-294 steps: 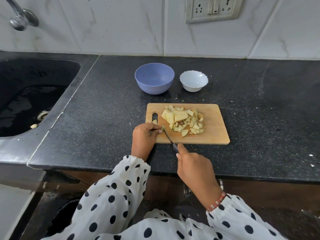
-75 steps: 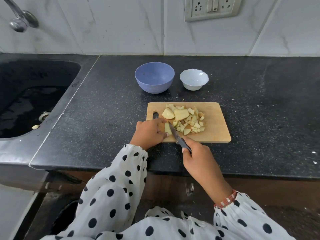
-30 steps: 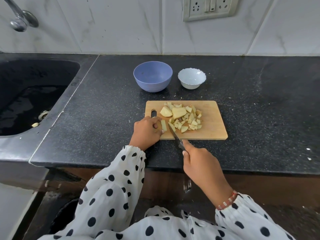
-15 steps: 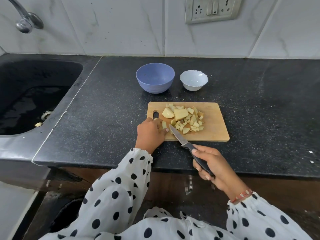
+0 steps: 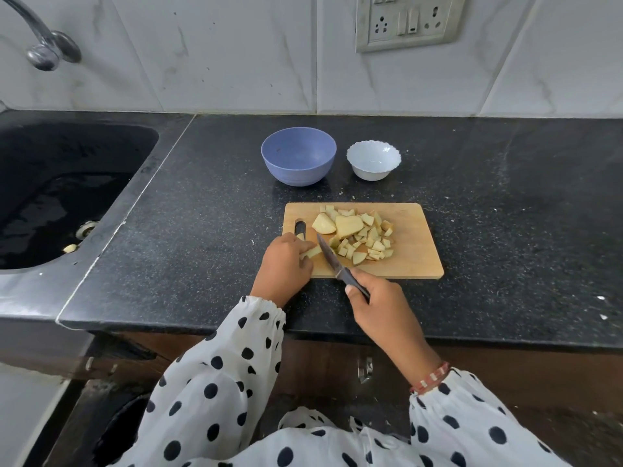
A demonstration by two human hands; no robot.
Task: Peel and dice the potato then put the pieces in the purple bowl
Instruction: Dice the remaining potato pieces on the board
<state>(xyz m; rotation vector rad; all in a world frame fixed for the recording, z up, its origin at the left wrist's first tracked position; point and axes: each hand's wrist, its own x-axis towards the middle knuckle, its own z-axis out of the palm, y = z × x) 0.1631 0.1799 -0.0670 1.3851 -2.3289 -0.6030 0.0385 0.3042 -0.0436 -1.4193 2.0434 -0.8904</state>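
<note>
My left hand (image 5: 285, 264) pins a potato strip (image 5: 312, 252) at the cutting board's (image 5: 413, 261) near-left corner — its length running rightward toward the knife (image 5: 332, 261) gripped in my right hand (image 5: 377, 299) — blade just beside its free end.

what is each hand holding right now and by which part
Right hand grips the knife by its handle. Left hand pinches a potato piece at its left end.

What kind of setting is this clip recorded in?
Most likely a home kitchen: a black granite counter with a sink and tap, tiled wall, and a wooden cutting board of diced potato.
</note>
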